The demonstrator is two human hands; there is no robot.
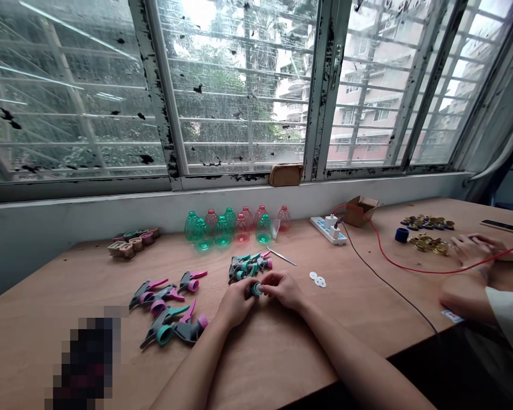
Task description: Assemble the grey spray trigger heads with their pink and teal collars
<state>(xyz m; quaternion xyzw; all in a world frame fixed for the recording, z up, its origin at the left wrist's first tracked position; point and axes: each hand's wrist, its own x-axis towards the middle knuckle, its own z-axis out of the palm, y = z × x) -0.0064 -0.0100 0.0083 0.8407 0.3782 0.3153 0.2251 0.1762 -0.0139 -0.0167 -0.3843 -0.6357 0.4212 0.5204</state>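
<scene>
My left hand (235,302) is closed around a trigger spray head with a green collar (256,289), its open end facing right. At that collar my right hand (284,289) has its fingers pinched together; what they hold, if anything, is too small to make out. Just beyond my hands lies a pile of trigger spray heads (248,265) in grey, green and pink. To the left, several more spray heads (158,307) are spread out. Several white discs (318,279) lie right of my right hand, and tweezers (282,256) rest behind it.
Green and red clear bottles (222,230) stand by the wall. A power strip (328,230) with cables, a cardboard box (359,210) and gold-coloured parts (427,244) are to the right, near another person's hands (470,250). Small blocks (132,244) sit at the back left.
</scene>
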